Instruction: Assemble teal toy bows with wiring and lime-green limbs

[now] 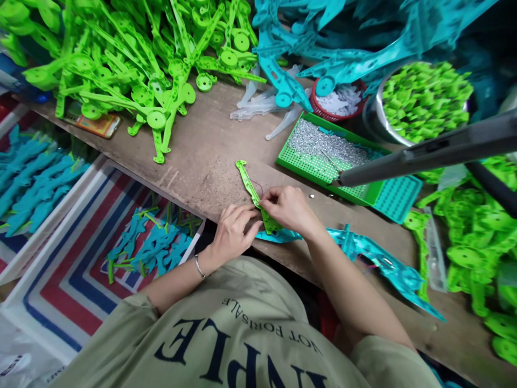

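A long, narrow bright-green plastic part (247,182) lies near the front edge of the workbench, between my two hands. My left hand (233,233) is on its left side, fingers bent and closed against its lower end. My right hand (291,209) is over the part's middle, thumb and fingertips pinched together. What they pinch is too small to make out. A thin dark wire loops out beside the part, close to the right fingertips. A long teal plastic shell (363,250) lies under my right forearm and reaches beneath the green part's lower end.
A green basket (283,160) of small screws stands ahead right, with a dark grey tool (404,159) hanging over it. Beyond are a red basket (319,110) of white pieces and a metal bowl (374,110). Green parts (157,91) and teal parts (347,67) are heaped behind.
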`<state>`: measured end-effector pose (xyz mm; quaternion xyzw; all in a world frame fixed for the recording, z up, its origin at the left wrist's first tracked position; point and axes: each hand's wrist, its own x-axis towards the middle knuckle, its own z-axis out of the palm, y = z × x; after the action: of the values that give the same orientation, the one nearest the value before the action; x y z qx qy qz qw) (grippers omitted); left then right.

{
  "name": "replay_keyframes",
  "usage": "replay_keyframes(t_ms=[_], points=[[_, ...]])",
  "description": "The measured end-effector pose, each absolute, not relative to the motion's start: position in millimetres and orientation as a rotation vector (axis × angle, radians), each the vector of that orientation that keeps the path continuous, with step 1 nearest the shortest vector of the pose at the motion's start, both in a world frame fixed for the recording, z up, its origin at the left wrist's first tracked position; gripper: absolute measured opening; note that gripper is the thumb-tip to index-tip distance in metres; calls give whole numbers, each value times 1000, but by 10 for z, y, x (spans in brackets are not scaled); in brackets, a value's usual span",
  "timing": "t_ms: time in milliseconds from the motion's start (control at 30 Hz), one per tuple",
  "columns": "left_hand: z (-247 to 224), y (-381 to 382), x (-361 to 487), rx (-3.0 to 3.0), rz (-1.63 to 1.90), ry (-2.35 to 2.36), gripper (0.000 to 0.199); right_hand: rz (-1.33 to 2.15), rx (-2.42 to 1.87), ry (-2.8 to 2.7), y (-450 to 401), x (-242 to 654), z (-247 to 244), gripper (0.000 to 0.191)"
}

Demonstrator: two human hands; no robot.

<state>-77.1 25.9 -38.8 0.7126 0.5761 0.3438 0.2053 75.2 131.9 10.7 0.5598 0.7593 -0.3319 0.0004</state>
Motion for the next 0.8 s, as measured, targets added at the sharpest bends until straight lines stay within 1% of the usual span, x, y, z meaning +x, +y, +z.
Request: replay_keyframes(t_ms=[100, 200, 267, 333, 433, 500, 667, 733, 800], points=[[-351, 267, -780, 1962, 1006, 1566, 16, -1016, 1742, 2364, 1366, 735, 126, 19], [-328, 271, -799, 1827, 1014, 1557, 16, -1187, 1722, 2309, 1402, 754, 102, 20], [-341, 286, -802, 1599, 1039, 1555, 18, -1312, 1758, 2277, 1398, 777, 66, 21], [-374, 325, -786, 1272, 1111, 1492, 26, -1403, 1811, 2270, 1368, 798, 30, 21], [-431, 427, -722, 818, 1179, 1279, 47, -1501, 1848, 2279, 1302, 812, 0, 23], [-451, 499, -664, 640, 1169, 1149, 54, -1548, 1863, 2284, 1264, 818, -1, 22], [-446, 570, -560, 460, 1194, 1074, 54, -1752, 1908, 2247, 1217, 885, -13, 19], [-442, 564, -543, 451, 1202, 1086, 53, -1863, 1910, 2216, 1200, 933, -34, 23], [-442, 557, -530, 475, 1211, 1096, 50, -1888, 1909, 2226, 1172, 975, -55, 26]])
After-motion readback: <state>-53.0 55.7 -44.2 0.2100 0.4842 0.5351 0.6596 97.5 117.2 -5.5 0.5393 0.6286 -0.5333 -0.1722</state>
